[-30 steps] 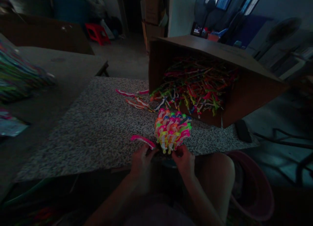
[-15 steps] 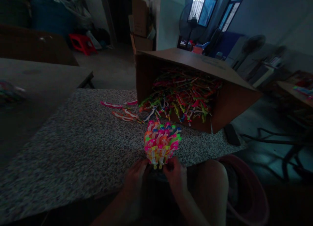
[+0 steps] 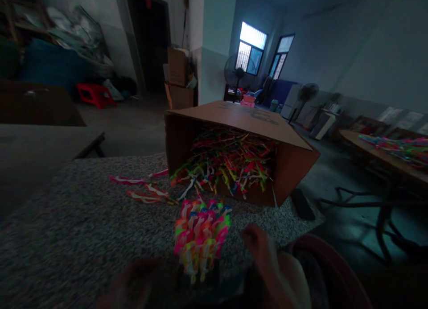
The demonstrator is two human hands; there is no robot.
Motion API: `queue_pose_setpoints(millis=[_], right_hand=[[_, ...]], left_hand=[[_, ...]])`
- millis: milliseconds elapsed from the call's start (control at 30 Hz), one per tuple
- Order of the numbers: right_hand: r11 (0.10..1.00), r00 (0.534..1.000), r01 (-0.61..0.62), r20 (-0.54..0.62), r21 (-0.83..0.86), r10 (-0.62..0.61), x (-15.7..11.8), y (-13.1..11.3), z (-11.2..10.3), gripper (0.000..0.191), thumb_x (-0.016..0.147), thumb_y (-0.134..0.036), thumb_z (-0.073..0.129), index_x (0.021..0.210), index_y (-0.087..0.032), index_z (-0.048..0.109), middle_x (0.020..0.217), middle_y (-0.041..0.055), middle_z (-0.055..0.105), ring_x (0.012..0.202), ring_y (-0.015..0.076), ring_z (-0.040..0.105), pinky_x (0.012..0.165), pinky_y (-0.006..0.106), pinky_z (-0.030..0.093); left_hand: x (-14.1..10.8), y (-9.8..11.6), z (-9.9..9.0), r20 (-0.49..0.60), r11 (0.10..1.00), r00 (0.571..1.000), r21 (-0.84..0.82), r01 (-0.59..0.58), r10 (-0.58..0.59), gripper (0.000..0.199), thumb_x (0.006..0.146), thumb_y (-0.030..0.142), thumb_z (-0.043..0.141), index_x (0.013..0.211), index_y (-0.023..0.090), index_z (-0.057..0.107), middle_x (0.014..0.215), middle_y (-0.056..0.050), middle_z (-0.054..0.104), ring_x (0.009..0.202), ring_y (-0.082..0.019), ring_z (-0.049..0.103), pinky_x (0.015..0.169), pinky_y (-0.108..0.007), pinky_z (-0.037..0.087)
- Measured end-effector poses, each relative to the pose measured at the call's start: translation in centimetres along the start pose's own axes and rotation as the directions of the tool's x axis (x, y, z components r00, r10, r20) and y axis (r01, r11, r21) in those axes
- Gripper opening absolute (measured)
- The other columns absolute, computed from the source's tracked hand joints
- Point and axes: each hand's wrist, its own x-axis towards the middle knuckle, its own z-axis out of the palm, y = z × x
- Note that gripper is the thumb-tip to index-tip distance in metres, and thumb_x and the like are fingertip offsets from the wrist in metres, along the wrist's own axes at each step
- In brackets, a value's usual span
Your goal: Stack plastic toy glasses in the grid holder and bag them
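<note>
Desk: speckled, granite-like slab [image 3: 83,222], its near edge lost in shadow.
Round-edged table: wooden top [image 3: 354,142] beyond the desk's right end, heaped with neon strips [image 3: 401,145].
Cardboard box: brown and boxy [image 3: 296,170], lying on its side along the desk's far edge, open towards the person and filling much of the space there; thin, tangled multicoloured strips [image 3: 230,159] crowd its mouth.
Bucket: smooth, dull pink, round-rimmed [image 3: 344,273], beside the desk's near right corner.
Stool: red plastic [image 3: 95,95], on the floor beyond the desk's far left side.
Bundle: neon strips with pale bands [image 3: 200,237], stacked in rows near the middle of the desk's near edge, between the hands and in front of the box.
Right hand: bare [image 3: 259,244], right of the bundle and apart from it; fingers bent, their grip unclear.
Left hand: dark, blurred [image 3: 135,278], left of the bundle; cannot tell how its fingers stand.
Phone-like slab: black, flat [image 3: 302,204], near the desk's right end.
Loose strips: pink [image 3: 129,180] and orange [image 3: 143,196], left of the box.
Lettering: dark marks [image 3: 262,116] on the box's upper panel, unreadable.
</note>
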Motion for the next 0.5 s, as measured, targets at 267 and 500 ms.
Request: queue_pose_setpoints(millis=[267, 500], right_hand=[[0.651, 0.971, 0.228, 0.120, -0.724, -0.207, 14.4, -2.6, 2.9, 0.041, 0.086, -0.003, 0.039, 0.118, -0.018, 0.058, 0.130, 0.0164, 0.051, 0.085, 0.0191, 0.066, 0.070, 0.029, 0.050], [0.574, 0.903, 0.420, 0.260, -0.702, -0.343, 14.1, 1.4, 0.7, 0.032, 0.087, -0.005, 0.043, 0.108, -0.020, 0.062, 0.116, 0.0092, 0.060, 0.104, 0.0186, 0.060, 0.082, 0.026, 0.049]], left_hand=[[18.5, 5.1, 7.3, 0.294, 0.990, 0.953, 0.138, 0.033, -0.072, 0.019, 0.079, 0.027, 0.046, 0.086, 0.015, 0.058, 0.080, -0.011, 0.069, 0.078, -0.023, 0.067, 0.065, -0.027, 0.047], [18.8, 3.3, 11.3, 0.231, 0.978, 0.959, 0.161, 0.130, -0.166, 0.024, 0.070, 0.023, 0.058, 0.091, 0.012, 0.051, 0.081, -0.015, 0.066, 0.076, -0.024, 0.066, 0.061, -0.026, 0.045]])
